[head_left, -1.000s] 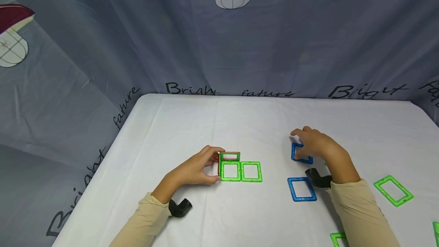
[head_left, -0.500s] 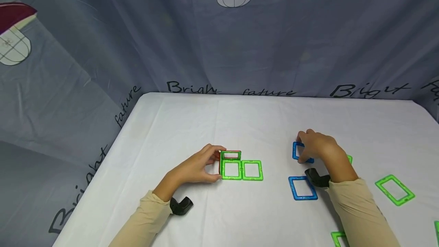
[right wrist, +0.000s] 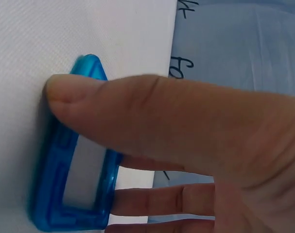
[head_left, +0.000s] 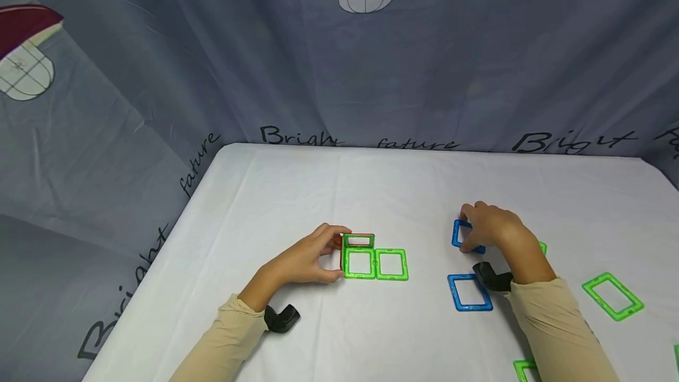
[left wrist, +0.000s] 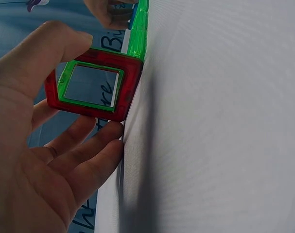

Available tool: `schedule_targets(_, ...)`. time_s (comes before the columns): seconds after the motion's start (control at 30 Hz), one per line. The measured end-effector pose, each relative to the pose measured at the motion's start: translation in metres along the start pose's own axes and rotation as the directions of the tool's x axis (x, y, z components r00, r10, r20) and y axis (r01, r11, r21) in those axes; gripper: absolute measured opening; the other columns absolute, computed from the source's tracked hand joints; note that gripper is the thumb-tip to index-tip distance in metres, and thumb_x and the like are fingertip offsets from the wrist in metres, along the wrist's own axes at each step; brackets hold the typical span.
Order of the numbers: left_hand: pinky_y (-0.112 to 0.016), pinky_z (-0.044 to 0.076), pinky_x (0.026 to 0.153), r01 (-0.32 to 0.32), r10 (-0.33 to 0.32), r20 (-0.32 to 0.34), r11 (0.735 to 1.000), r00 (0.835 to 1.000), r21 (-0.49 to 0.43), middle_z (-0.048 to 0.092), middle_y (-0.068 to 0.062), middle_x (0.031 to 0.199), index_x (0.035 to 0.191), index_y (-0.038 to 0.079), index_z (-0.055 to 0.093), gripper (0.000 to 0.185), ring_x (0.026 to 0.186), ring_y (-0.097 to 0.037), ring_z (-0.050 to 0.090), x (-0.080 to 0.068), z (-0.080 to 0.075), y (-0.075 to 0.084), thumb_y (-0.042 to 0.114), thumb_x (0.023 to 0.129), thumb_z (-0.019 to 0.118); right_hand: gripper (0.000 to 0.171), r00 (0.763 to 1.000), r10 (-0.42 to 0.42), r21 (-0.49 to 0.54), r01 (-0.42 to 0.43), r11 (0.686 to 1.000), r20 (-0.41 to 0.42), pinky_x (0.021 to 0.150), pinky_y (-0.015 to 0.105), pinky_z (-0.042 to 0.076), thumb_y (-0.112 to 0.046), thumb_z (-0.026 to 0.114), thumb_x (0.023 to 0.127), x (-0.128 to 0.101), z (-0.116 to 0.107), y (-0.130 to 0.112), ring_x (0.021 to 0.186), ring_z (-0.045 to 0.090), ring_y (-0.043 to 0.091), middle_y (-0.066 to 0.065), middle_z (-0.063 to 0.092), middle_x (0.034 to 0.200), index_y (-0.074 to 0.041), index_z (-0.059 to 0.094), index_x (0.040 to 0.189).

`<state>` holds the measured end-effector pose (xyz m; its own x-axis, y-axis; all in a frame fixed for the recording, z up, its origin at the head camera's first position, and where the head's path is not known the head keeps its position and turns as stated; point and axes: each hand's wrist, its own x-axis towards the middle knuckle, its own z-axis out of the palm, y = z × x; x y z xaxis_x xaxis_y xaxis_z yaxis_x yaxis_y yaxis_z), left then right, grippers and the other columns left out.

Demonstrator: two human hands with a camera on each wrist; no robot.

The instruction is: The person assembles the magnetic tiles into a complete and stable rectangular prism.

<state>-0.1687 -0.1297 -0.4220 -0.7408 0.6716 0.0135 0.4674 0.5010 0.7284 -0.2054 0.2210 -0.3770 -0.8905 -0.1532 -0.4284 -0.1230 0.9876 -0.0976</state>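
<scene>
Magnetic building is under way: a red translucent plastic square frame tile [head_left: 342, 252] stands upright at the left edge of two flat green square frame tiles [head_left: 375, 264] joined on the white tablecloth [head_left: 371, 193], with another green frame upright behind. The left hand [head_left: 305, 261] pinches the red tile between thumb and fingers. Well apart to the right, the right hand [head_left: 493, 229] grips a blue square frame tile [head_left: 461, 234], thumb across it. Judging by this, the step is fetching a wall piece; next calls for lifting the blue tile cleanly and aligning its edge.
</scene>
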Motion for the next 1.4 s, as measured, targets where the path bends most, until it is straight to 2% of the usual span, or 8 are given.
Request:
schedule_targets(0.2, -0.024, 0.045, 0.094, -0.008, 0.008, -0.001, 1.000, 1.000, 0.001, 0.044, -0.001, 0.119, 0.131, 0.014, 0.036, 0.068, 0.110, -0.010, 0.051, 0.000, 0.000, 0.001, 0.015, 0.074, 0.073, 0.064, 0.997, -0.026, -0.012, 0.025, 1.000, -0.069, 0.074, 0.053, 0.047, -0.037, 0.080, 0.062, 0.000, 0.001, -0.003, 0.084, 0.052, 0.032, 0.020, 0.054, 0.098, -0.001, 0.055, 0.109)
schedule_targets(0.47, -0.024, 0.046, 0.093, -0.016, 0.016, -0.009, 1.000, 1.000, 0.003, 0.045, -0.001, 0.118, 0.131, 0.014, 0.037, 0.068, 0.110, -0.010, 0.051, -0.001, 0.000, 0.001, 0.014, 0.074, 0.073, 0.063, 0.985, -0.075, 0.007, 0.077, 0.997, -0.153, 0.075, 0.053, 0.048, -0.039, 0.078, 0.065, -0.004, -0.001, -0.015, 0.091, 0.051, 0.033, 0.021, 0.052, 0.105, -0.004, 0.055, 0.111)
schedule_targets(0.7, -0.022, 0.045, 0.093, -0.009, 0.009, -0.006, 1.000, 1.000, 0.002, 0.044, 0.001, 0.118, 0.131, 0.015, 0.037, 0.068, 0.110, -0.008, 0.050, 0.000, 0.000, 0.000, 0.015, 0.074, 0.072, 0.060, 0.957, -0.177, 0.018, 0.186, 0.982, -0.230, 0.075, 0.049, 0.047, -0.039, 0.077, 0.066, -0.008, 0.000, -0.033, 0.091, 0.049, 0.030, 0.016, 0.051, 0.104, -0.006, 0.055, 0.111)
schedule_targets(1.1, -0.022, 0.045, 0.093, -0.033, 0.033, -0.007, 0.999, 0.999, 0.010, 0.044, -0.001, 0.118, 0.132, 0.015, 0.036, 0.069, 0.109, -0.009, 0.051, 0.001, 0.000, -0.003, 0.016, 0.074, 0.072, 0.058, 0.906, -0.317, -0.056, 0.314, 0.948, -0.282, 0.076, 0.042, 0.046, -0.039, 0.076, 0.066, -0.015, -0.005, -0.074, 0.087, 0.047, 0.024, 0.008, 0.051, 0.097, -0.007, 0.055, 0.110)
schedule_targets(1.4, -0.023, 0.045, 0.094, -0.024, 0.024, 0.000, 1.000, 1.000, 0.012, 0.044, -0.001, 0.119, 0.132, 0.015, 0.035, 0.069, 0.110, -0.009, 0.050, 0.001, 0.000, -0.003, 0.017, 0.075, 0.072, 0.055, 0.874, -0.405, -0.071, 0.401, 0.913, -0.267, 0.072, 0.035, 0.046, -0.039, 0.073, 0.067, -0.023, -0.012, -0.110, 0.085, 0.046, 0.019, 0.004, 0.050, 0.094, -0.010, 0.055, 0.109)
